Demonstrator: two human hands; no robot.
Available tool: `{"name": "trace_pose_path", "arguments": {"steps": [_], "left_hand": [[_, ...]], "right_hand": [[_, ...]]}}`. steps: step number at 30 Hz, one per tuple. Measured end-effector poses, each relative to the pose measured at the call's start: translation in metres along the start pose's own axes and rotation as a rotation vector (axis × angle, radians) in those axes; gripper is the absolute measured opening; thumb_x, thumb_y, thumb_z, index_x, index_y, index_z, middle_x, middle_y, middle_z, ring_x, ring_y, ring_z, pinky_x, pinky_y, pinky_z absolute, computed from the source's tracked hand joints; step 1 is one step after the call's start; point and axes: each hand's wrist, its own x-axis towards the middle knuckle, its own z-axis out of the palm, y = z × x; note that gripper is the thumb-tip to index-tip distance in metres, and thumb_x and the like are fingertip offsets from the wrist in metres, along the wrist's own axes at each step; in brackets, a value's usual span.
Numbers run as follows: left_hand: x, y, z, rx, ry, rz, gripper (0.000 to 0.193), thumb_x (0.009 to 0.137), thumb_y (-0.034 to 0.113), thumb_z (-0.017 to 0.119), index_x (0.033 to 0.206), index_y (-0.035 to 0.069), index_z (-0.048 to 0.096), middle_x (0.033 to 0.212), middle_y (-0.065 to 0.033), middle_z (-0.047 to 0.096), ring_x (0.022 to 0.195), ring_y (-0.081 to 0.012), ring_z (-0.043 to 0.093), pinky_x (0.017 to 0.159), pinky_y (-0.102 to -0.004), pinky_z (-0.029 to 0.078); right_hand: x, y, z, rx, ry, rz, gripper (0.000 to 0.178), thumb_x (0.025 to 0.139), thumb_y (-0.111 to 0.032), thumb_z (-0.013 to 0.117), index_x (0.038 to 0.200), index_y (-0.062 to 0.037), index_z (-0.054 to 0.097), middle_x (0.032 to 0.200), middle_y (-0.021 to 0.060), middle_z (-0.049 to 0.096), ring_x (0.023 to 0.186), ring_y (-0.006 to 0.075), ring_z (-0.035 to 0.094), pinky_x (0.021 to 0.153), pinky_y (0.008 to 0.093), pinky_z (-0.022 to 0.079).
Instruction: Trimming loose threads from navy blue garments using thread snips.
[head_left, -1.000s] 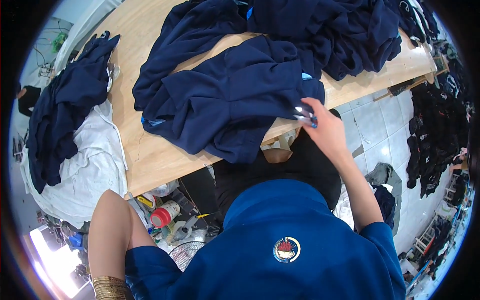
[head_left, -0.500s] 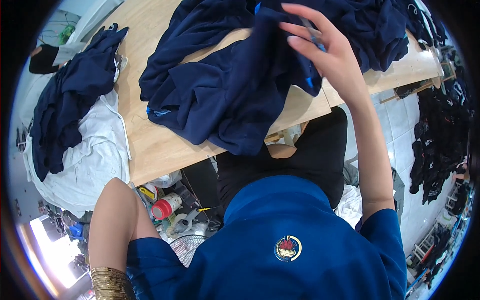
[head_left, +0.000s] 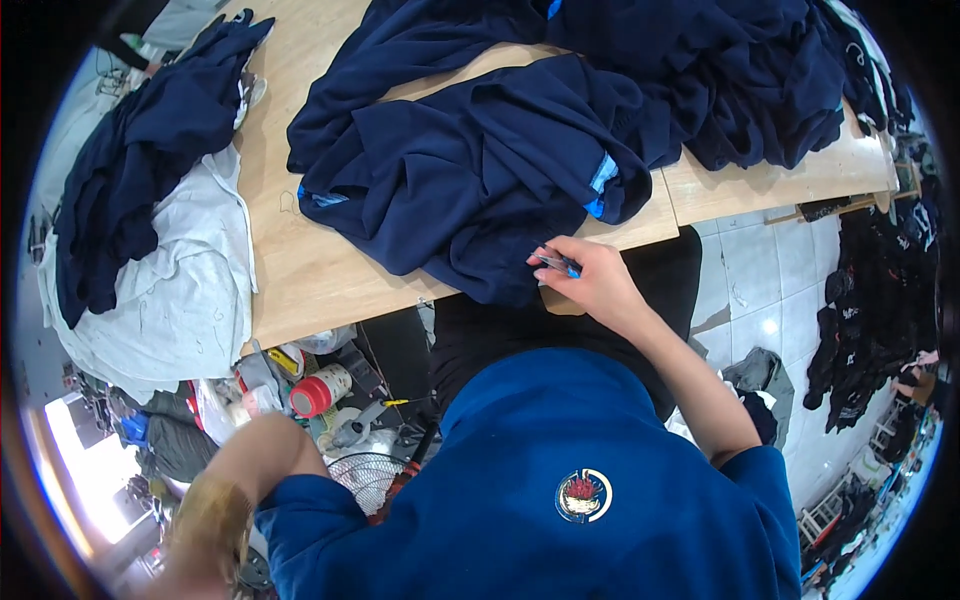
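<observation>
Fingers [head_left: 562, 284] of the right hand [head_left: 602, 286] clasp 1 small blue-and-metal tool [head_left: 572, 268] at the near edge of a crumpled navy garment [head_left: 440, 165] lying on the wooden table [head_left: 285, 290], while the left hand [head_left: 180, 582], blurred at the lower-left rim, has a grip I cannot tell.

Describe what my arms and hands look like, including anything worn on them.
Both arms come out of short blue sleeves. Your left forearm wears wide gold-coloured bangles, blurred here; the left hand beyond is too blurred for detail. Your right forearm is bare, and your right hand is ungloved.
</observation>
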Motion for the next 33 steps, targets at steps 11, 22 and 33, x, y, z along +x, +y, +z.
{"name": "trace_pose_path", "arguments": {"steps": [11, 22, 33], "left_hand": [[0.211, -0.016, 0.148, -0.701, 0.113, -0.284, 0.046, 0.093, 0.031, 0.052, 0.123, -0.003, 0.047, 0.107, -0.0166, 0.061, 0.081, -0.0204, 0.066, 0.069, -0.0257, 0.053], [0.219, 0.000, 0.167, -0.815, 0.170, 0.069, 0.033, 0.087, 0.014, 0.060, 0.115, -0.002, 0.054, 0.110, -0.0091, 0.061, 0.095, -0.0176, 0.061, 0.077, -0.0332, 0.055], [0.215, 0.016, 0.169, -0.830, 0.094, 0.101, 0.029, 0.087, 0.014, 0.059, 0.112, -0.002, 0.057, 0.108, -0.0102, 0.061, 0.096, -0.0174, 0.061, 0.079, -0.0333, 0.054]], "right_hand": [[-0.015, -0.012, 0.004, 0.050, 0.140, -0.031, 0.019, 0.077, -0.010, 0.068, 0.093, -0.0017, 0.062, 0.079, 0.0101, 0.063, 0.070, 0.0233, 0.061, 0.065, 0.0297, 0.048], [-0.025, -0.038, 0.001, 0.317, 0.171, -0.009, 0.017, 0.079, -0.006, 0.067, 0.095, -0.0038, 0.064, 0.077, 0.0024, 0.057, 0.070, 0.0093, 0.052, 0.065, 0.0205, 0.043], [-0.030, -0.054, -0.010, 0.002, 0.303, -0.474, 0.024, 0.069, 0.003, 0.071, 0.090, -0.0078, 0.066, 0.074, 0.0054, 0.059, 0.059, 0.0155, 0.058, 0.052, 0.0224, 0.044]]}}
